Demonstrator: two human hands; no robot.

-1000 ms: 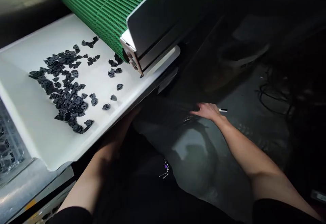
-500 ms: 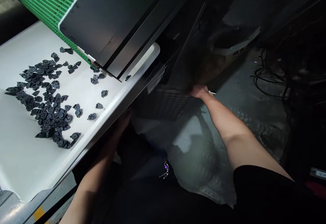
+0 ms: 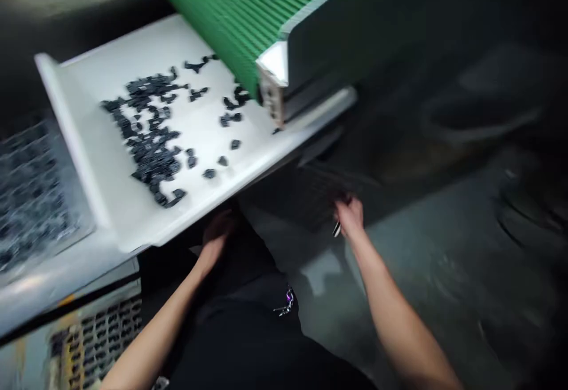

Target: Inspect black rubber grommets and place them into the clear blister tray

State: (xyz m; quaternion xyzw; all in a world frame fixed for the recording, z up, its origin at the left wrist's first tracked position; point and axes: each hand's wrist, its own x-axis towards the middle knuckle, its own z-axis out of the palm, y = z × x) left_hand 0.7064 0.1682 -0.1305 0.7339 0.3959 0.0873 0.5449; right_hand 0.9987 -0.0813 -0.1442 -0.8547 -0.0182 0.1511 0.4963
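My right hand (image 3: 350, 215) is closed around a small black-and-white stick (image 3: 337, 228), whose end pokes out below the fingers. It hangs over the floor, to the right of the tray. My left hand (image 3: 217, 233) is by my dark-clothed thigh, just under the tray's front edge. Blur and shadow hide its fingers. In the white tray (image 3: 190, 218) lie many small black plastic parts (image 3: 155, 147), heaped mostly in the left half, with several scattered to the right. A green ribbed conveyor belt (image 3: 248, 11) ends over the tray's far right side.
A metal surface with a grid of dark parts (image 3: 31, 195) lies left of the tray. Below it stands a perforated crate (image 3: 102, 337). A dim container (image 3: 479, 123) and dark cables (image 3: 519, 218) are at the right. A shiny chain (image 3: 286, 304) hangs at my waist.
My view has swung left, so the tray and belt appear farther right. My right hand has drawn in closer to my body, with the stick now pointing down. My left hand shows more clearly.
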